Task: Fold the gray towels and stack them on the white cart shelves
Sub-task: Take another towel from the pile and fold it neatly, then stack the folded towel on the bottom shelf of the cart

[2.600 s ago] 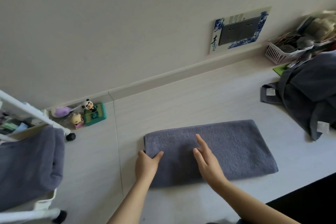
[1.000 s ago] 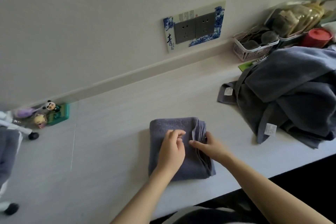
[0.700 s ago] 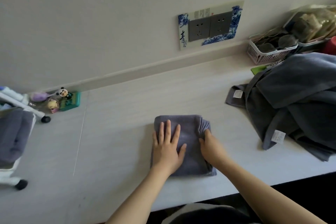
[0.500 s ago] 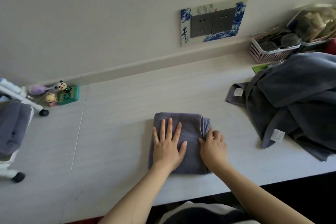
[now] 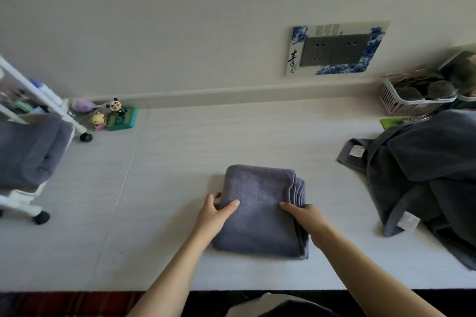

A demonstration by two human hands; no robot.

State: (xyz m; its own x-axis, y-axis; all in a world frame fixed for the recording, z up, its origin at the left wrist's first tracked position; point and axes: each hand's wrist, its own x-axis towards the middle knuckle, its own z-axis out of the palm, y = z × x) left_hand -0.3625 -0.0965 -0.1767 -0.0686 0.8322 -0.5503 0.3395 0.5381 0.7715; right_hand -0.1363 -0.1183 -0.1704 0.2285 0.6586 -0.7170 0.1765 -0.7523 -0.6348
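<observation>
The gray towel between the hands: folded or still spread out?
Folded. The gray towel is a compact rectangle with stacked layer edges along its right side; the left hand and right hand grip its sides.

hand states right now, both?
Left hand: closed, gripping the left edge of the folded gray towel.
Right hand: closed, gripping the towel's right, layered edge.
</observation>
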